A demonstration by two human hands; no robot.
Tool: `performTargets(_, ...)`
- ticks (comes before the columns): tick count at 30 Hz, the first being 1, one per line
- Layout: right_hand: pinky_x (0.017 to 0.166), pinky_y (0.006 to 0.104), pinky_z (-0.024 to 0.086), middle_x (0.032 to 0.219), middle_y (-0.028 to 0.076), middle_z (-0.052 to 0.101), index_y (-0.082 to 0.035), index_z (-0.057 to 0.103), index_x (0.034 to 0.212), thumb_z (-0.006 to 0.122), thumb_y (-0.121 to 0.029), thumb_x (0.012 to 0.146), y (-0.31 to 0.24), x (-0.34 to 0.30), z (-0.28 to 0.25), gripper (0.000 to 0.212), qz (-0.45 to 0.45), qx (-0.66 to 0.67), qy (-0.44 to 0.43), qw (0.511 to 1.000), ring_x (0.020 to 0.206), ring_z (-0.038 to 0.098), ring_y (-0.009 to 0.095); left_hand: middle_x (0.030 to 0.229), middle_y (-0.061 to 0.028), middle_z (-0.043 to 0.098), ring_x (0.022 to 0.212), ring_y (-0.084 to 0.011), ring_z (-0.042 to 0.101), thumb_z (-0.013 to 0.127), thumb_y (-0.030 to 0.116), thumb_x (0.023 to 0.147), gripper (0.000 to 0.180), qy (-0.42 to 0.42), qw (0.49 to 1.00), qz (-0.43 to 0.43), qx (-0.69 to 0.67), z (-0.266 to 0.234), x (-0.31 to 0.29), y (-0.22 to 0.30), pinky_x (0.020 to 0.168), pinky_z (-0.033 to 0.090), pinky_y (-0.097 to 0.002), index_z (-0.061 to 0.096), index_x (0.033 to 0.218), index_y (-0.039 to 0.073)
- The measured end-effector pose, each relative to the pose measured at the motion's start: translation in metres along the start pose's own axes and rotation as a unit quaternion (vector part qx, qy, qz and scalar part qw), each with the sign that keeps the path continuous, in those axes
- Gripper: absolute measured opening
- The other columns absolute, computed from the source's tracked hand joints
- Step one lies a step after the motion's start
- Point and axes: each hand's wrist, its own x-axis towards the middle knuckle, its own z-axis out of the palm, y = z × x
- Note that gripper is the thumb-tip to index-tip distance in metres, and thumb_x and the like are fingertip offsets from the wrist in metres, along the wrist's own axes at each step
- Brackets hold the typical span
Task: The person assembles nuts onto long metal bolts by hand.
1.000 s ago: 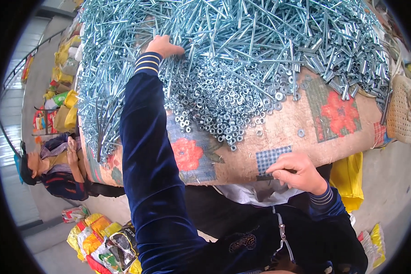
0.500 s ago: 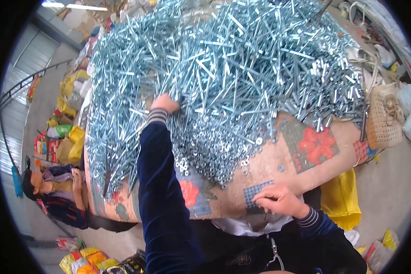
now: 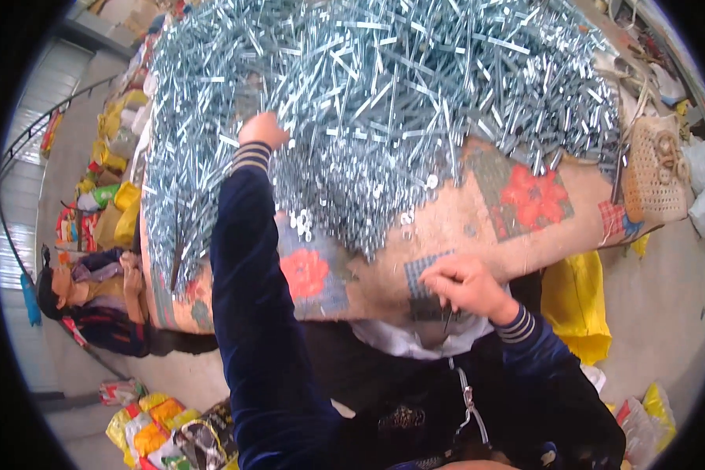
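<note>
A broad heap of shiny threaded-looking metal rods (image 3: 352,70) covers the far part of a padded, flower-patterned table covering (image 3: 384,290). Along its near side lies a mass of small metal nuts (image 3: 337,196). My left hand (image 3: 263,130) reaches to the heap, where rods and nuts meet. Its fingers look curled, but their tips and whatever they grip are hidden. Close to the table's near edge, my right hand (image 3: 470,287) is held with bent, closed fingers. A thin dark rod (image 3: 446,319) sticks down below them. A white cloth (image 3: 376,338) hangs beneath at the edge.
To the left another person (image 3: 94,301) sits by the table, hands together. A woven basket (image 3: 656,176) stands at the right end. Yellow sacks (image 3: 576,309) hang below the near right edge. Colourful bags (image 3: 160,431) lie on the floor at lower left.
The whole view has shifted, so table and hands appear higher up in the picture. Against the heap and the table, both hands stay at nearly the same places.
</note>
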Motion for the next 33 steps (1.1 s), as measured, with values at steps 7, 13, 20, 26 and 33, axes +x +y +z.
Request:
performTargets(7,0.04,0.018,0.04,0.069,0.001,0.056,0.001,0.065,0.092,0.058,-0.012,0.089,0.003,0.002,0.002,0.015,-0.006,0.034,-0.01,0.999,0.052,0.052,0.004,0.099,-0.0237,0.063,0.097,-0.0361,0.06,0.067,0.033,0.064,0.047,0.046,0.992,-0.008,-0.118,-0.007,-0.05,-0.03,0.084,0.047,-0.0405,0.064,0.098,0.001)
performTargets(13,0.04,0.0173,0.04,0.068,-0.001,0.055,0.001,0.064,0.093,0.059,-0.015,0.089,0.006,-0.003,0.01,0.017,-0.014,0.019,-0.003,1.0,0.052,0.052,0.004,0.088,-0.0219,0.065,0.085,-0.034,0.063,0.072,0.033,0.062,0.051,0.088,0.961,0.007,-0.262,-0.002,-0.1,-0.057,0.078,0.048,-0.0385,0.062,0.095,-0.004)
performTargets(20,0.04,0.0185,0.04,0.065,0.0,0.056,0.0,0.064,0.093,0.06,-0.019,0.087,-0.007,0.007,0.023,0.02,0.044,-0.052,0.012,0.998,0.049,0.051,0.003,0.076,-0.0039,0.064,0.064,-0.01,0.059,0.069,0.004,0.071,0.021,0.15,0.721,-0.031,-0.676,-0.016,-0.163,-0.052,0.058,0.046,-0.0233,0.063,0.091,-0.001)
performTargets(26,0.075,0.0317,0.048,0.097,0.012,0.059,0.004,0.051,0.116,0.067,-0.026,0.079,-0.031,0.096,0.11,0.05,-0.337,-0.221,0.025,0.915,0.088,0.058,0.018,0.068,-0.0039,0.061,0.049,-0.0114,0.055,0.07,0.001,0.071,0.015,0.222,0.551,-0.031,-0.804,0.003,-0.197,-0.053,0.042,0.043,-0.0239,0.062,0.084,0.0)
performTargets(33,0.084,0.0433,0.045,0.101,0.025,0.058,0.006,0.045,0.119,0.071,-0.027,0.06,-0.019,0.159,0.192,0.072,-0.373,-0.343,0.003,0.862,0.095,0.055,0.04,0.078,0.0004,0.06,0.068,-0.0082,0.056,0.071,-0.001,0.073,0.02,0.28,0.489,0.003,-0.826,0.037,-0.219,-0.038,0.063,0.044,-0.0215,0.059,0.088,0.005)
